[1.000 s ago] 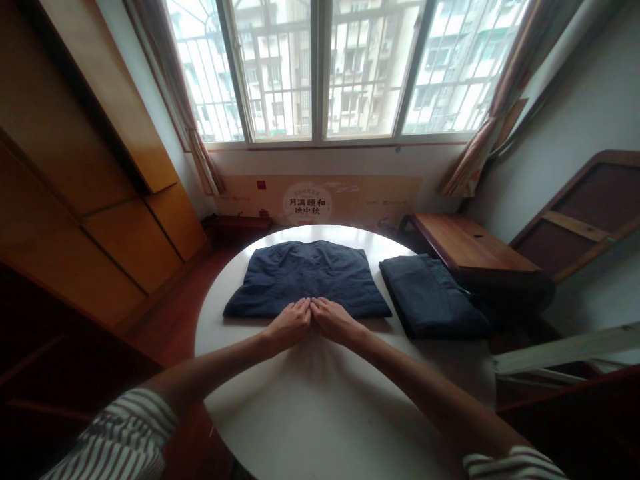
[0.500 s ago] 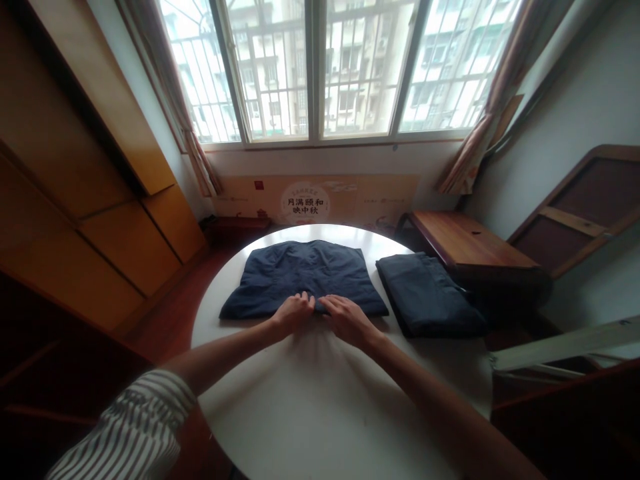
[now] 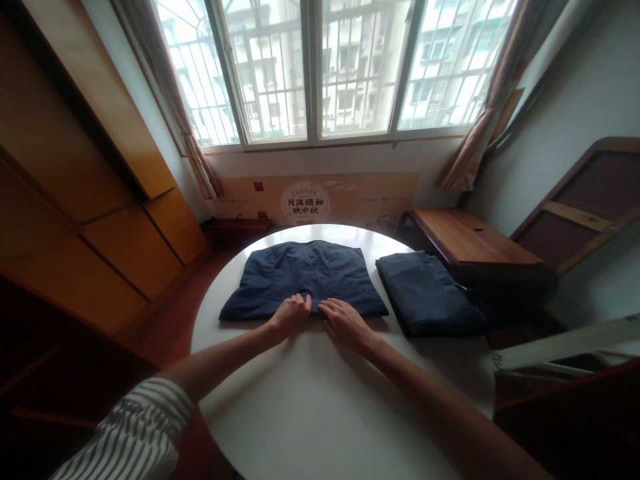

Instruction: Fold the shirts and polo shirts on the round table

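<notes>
A dark navy folded garment (image 3: 305, 270) lies on the round white table (image 3: 310, 400), its near edge towards me. My left hand (image 3: 290, 315) is at the middle of that edge, fingers curled and closed on the cloth. Just to its right, my right hand (image 3: 347, 323) grips the same edge, fingers on top and thumb low on the near side. A small gap separates the two hands. What lies under the fingers is hidden. Right of the garment is a second folded dark cloth piece (image 3: 427, 293), which neither hand touches.
A wooden side table (image 3: 475, 237) stands behind the round table on the right. A pale metal bar (image 3: 575, 343) juts in at the right. Wooden cabinets (image 3: 115, 233) line the left side, and a barred window (image 3: 315, 73) is ahead.
My left hand has shifted slightly left along the near edge, widening the gap between my hands. The right hand and both cloth pieces stay nearly in place.
</notes>
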Action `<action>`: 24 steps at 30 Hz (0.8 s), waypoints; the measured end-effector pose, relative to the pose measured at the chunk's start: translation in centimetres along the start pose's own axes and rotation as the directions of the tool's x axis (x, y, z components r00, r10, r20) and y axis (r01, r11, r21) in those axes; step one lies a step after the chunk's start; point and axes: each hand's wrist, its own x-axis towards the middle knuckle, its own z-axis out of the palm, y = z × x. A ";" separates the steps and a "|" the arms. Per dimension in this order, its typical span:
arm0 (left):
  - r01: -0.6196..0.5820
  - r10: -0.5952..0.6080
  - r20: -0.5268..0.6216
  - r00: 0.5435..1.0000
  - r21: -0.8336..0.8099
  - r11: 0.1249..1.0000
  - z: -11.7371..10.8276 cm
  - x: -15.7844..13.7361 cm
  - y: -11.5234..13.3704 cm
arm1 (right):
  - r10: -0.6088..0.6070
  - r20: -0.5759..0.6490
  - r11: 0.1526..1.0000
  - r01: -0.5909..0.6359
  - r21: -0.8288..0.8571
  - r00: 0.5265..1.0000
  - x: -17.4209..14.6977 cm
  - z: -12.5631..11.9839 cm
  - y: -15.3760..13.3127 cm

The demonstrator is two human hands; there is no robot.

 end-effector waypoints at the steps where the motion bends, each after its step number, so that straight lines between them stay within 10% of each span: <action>1: -0.005 0.005 -0.002 1.000 0.001 1.000 0.1 0.0 0.0 | 0.001 -0.001 1.000 -0.001 -0.001 1.000 0.0 0.0 0.0; 24: -0.073 0.074 -0.088 0.993 0.013 0.997 -2.7 0.6 0.5 | 0.121 0.038 0.991 -0.119 -0.062 0.992 0.6 0.2 -0.3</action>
